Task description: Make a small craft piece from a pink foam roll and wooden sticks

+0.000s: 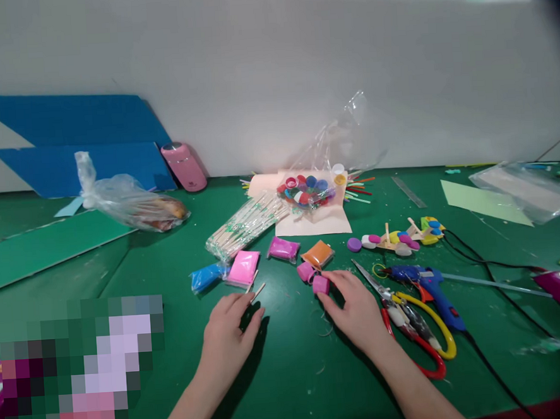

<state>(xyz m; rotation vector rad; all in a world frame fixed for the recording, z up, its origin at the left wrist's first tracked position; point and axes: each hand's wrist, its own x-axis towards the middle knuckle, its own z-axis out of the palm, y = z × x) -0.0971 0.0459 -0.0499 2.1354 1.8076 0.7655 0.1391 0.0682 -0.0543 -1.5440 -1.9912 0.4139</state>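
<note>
My left hand (231, 326) is closed, pinching a thin wooden stick (259, 291) between thumb and fingers. A second thin stick shows just behind it. Right of it, my right hand (349, 303) has its thumb and fingertips around a small pink cap-like piece (321, 285) on the table. Another pink cap-like piece (305, 271) lies beside that one. Beyond my hands are soft packets: a blue packet (209, 277), a light pink packet (244, 268), a magenta packet (284, 250) and an orange packet (317, 254).
A clear pack of sticks (247, 224) and a bag of bottle caps (310, 192) lie farther back. Scissors (446, 332), a blue glue gun (436, 288) and its cord are at right. A bagged food item (159, 210) and a pink flask (185, 168) stand at back left.
</note>
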